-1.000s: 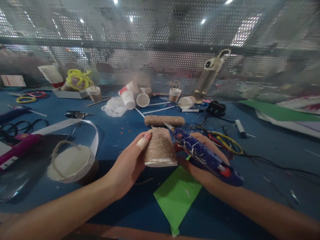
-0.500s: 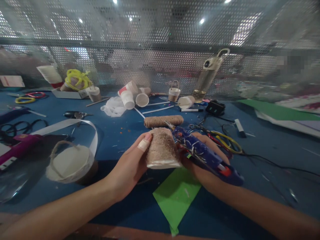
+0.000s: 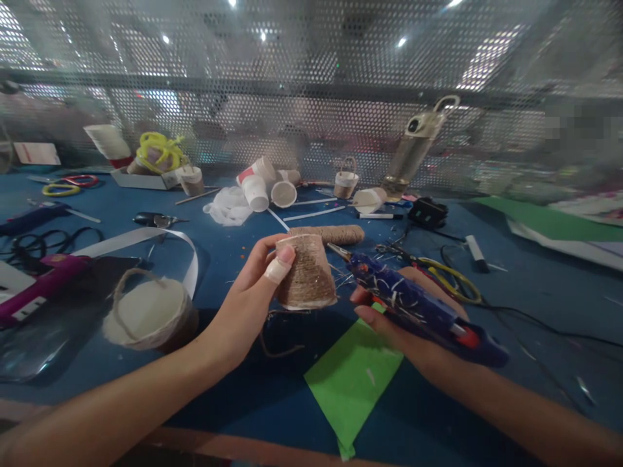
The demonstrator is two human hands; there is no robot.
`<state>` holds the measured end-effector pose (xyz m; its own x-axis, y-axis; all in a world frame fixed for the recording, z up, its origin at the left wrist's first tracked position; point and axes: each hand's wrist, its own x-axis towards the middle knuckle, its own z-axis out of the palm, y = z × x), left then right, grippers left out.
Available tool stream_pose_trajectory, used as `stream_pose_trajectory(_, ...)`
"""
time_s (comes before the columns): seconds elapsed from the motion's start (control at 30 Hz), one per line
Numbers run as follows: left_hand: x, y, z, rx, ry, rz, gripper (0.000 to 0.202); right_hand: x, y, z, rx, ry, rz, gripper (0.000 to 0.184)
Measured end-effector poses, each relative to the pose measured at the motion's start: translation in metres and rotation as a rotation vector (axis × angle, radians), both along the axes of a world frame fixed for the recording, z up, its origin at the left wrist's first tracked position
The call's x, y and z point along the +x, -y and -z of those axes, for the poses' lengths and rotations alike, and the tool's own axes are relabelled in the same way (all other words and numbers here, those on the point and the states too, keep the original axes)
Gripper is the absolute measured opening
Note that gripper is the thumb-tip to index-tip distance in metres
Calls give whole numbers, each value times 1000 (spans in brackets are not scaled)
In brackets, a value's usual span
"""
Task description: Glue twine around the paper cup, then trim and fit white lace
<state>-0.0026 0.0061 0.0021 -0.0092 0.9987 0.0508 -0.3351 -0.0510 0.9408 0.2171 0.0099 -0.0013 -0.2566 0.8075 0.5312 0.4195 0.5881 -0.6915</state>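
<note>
My left hand [image 3: 257, 285], with a plaster on its thumb, is closed around a small paper cup [image 3: 307, 272] wrapped in brown twine. The cup is upside down, its white rim facing down and towards me. A dark blue glue gun [image 3: 413, 298] covered in glue strands is gripped in my right hand [image 3: 403, 337]. Its metal nozzle points at the cup's right side, a small gap away. Behind the cup lies a roll of twine [image 3: 335, 234]. Under both hands rests a piece of green paper [image 3: 355, 376]; a loose bit of twine [image 3: 277, 350] hangs or lies below the cup.
A twine-covered basket [image 3: 146, 314] and a purple glue gun [image 3: 41, 285] are at left. Several paper cups [image 3: 256, 191] lie at the back, beside white ribbon [image 3: 228, 206]. A bottle [image 3: 413, 152] leans on the mesh screen [image 3: 302, 110]. Yellow-handled pliers [image 3: 450, 279] lie at right.
The glue gun has drawn away from the cup, down and to the right. My left hand has tilted the cup and moved it slightly left and up.
</note>
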Motion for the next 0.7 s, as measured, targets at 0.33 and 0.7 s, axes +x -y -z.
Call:
stream_pose_trajectory(0.33, -3, -1, -4, 77, -106, -41, 23, 4, 1, 0, -30, -46, -8, 16)
stream_pose_trajectory(0.7, -2, 2, -8, 167, -249, -48, 17, 22, -10, -2, -186, 39, -62, 17)
